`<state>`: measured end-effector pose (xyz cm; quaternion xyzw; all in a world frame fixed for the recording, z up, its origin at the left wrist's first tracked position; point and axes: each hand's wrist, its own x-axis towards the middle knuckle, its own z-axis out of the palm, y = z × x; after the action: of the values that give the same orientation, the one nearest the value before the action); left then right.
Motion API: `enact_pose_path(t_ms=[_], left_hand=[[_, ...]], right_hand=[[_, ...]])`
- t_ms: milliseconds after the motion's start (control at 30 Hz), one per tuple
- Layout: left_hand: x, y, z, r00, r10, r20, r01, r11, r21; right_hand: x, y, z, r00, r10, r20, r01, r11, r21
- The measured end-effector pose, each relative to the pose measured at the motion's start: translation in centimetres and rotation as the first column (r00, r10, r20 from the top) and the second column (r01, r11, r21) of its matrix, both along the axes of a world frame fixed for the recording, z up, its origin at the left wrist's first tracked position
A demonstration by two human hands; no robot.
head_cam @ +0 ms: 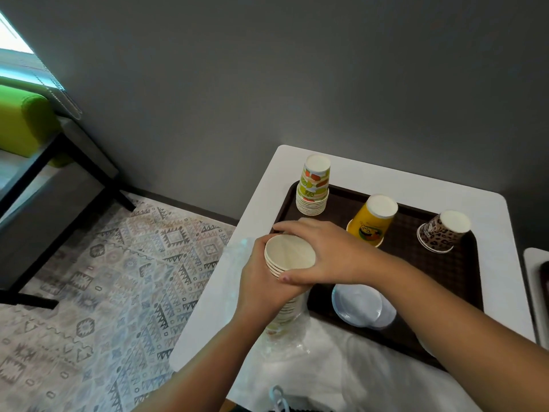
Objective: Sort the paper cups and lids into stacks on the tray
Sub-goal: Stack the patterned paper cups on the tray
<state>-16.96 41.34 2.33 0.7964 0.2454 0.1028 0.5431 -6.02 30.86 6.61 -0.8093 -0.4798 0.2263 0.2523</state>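
Note:
A tall stack of nested paper cups (289,257), mouths up, stands at the left edge of the brown tray (445,272). My left hand (264,289) grips the stack's side. My right hand (320,251) curls round its top cups, thumb at the rims. On the tray stand an upside-down stack of fruit-patterned cups (313,188), an upside-down yellow cup (371,221) and an upside-down leopard-print cup (444,231). Translucent lids (361,304) lie in a low pile on the tray's near part.
The tray lies on a white table (267,185) against a grey wall. Clear plastic wrapping (285,337) sits around the foot of the held stack. A second white table (536,263) shows at the right edge. Patterned carpet (118,278) lies left.

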Motion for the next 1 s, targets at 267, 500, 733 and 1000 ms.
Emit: enact_pose_path(t_ms=[267,500,733,1000], left_hand=[[-0.2,-0.2,0.0,0.999,0.031,0.017,-0.03,0.998,-0.053],[-0.1,0.8,-0.2,0.998,0.053,0.045,-0.05,0.997,-0.064],[0.2,1.1,-0.6,0.997,0.047,0.069,-0.045,0.999,-0.026],[0.4,1.4,-0.4,0.998,0.028,0.056,-0.027,1.0,-0.008]], right_hand=[[0.8,-0.4,1.5,0.998,-0.046,-0.039,0.049,0.996,0.074],[5.5,-2.6,3.8,0.989,0.038,-0.141,-0.04,0.999,-0.01],[6.3,-1.4,-0.5,0.995,0.063,-0.079,-0.072,0.991,-0.11],[10.2,3.1,0.2,0.841,-0.42,-0.341,0.525,0.785,0.327]])
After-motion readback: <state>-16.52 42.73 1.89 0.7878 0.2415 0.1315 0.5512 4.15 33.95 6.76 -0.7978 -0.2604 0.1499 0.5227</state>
